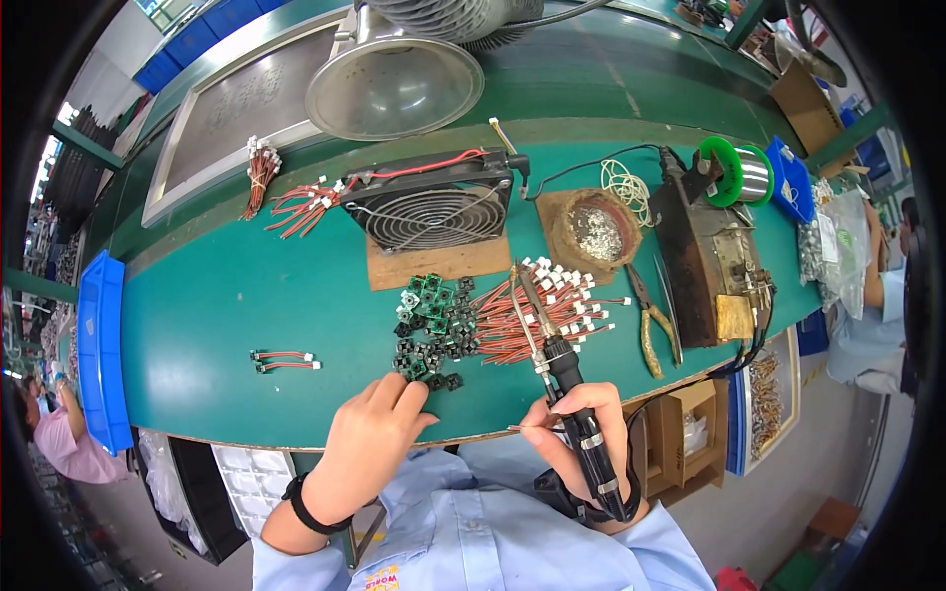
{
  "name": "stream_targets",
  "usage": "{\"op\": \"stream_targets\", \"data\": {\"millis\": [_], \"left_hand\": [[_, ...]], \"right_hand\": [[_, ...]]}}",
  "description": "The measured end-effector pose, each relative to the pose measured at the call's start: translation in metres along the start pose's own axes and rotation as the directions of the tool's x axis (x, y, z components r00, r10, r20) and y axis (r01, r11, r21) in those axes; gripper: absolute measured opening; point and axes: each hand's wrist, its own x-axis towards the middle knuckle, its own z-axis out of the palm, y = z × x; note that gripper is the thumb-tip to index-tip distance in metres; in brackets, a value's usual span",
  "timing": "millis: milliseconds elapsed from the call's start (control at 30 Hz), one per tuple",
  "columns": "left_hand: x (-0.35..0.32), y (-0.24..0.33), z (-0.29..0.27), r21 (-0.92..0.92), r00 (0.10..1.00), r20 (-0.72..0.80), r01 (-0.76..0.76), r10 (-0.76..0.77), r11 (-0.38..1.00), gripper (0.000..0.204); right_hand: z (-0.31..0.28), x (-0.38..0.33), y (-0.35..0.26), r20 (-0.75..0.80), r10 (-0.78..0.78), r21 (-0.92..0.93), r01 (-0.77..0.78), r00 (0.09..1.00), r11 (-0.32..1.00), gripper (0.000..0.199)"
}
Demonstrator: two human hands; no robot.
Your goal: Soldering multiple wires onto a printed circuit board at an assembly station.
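My right hand (pixel 583 433) grips a soldering iron (pixel 564 362) with a thin metal feed tube along its side. The iron's tip points away over a bundle of red-and-black wire leads with white connectors (pixel 503 335). A short thin wire (pixel 519 427) sticks out between that hand's thumb and finger. At the near edge of a pile of small green and black parts (pixel 431 320), my left hand (pixel 374 433) has bent fingers and its thumb held apart. No object shows in it. Two wire leads joined to small parts (pixel 284 361) lie farther left.
A fan with a wire guard (pixel 434 217) stands behind the pile. Rightward are a bowl of solder scraps (pixel 598 234), pliers (pixel 647 325), a soldering station (pixel 705 266) and a green solder spool (pixel 734 172). A blue tray (pixel 101 350) sits left; a metal lamp hood (pixel 394 89) hangs above.
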Motion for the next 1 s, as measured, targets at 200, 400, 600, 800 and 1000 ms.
{"op": "stream_targets", "data": {"millis": [200,400,600,800,1000], "left_hand": [[-0.012,0.011,-0.011,0.161,0.999,-0.001,0.038,-0.038,0.986,0.029],[-0.021,0.012,-0.011,0.089,0.999,-0.039,-0.004,0.007,0.996,0.032],[-0.022,0.019,-0.022,-0.663,0.988,-0.144,-0.06,-0.049,0.747,0.028],[-0.013,0.038,-0.015,-0.994,0.97,0.033,0.057,-0.24,0.093,0.02],[-0.023,0.034,0.004,-0.986,0.95,0.117,0.076,-0.289,-0.149,0.02]], "right_hand": [[0.004,-0.002,-0.001,0.019,0.003,0.053,-0.004,1.0,0.999,0.035],[0.0,-0.01,-0.011,-0.042,0.07,-0.001,-0.07,0.997,0.998,0.036],[0.007,0.0,-0.014,-0.054,0.015,0.028,-0.013,0.998,1.0,0.036],[0.022,0.009,-0.034,-0.022,-0.039,0.03,0.039,0.999,0.999,0.038],[0.028,0.001,-0.025,0.064,-0.051,-0.004,0.051,0.997,0.999,0.039]]}}
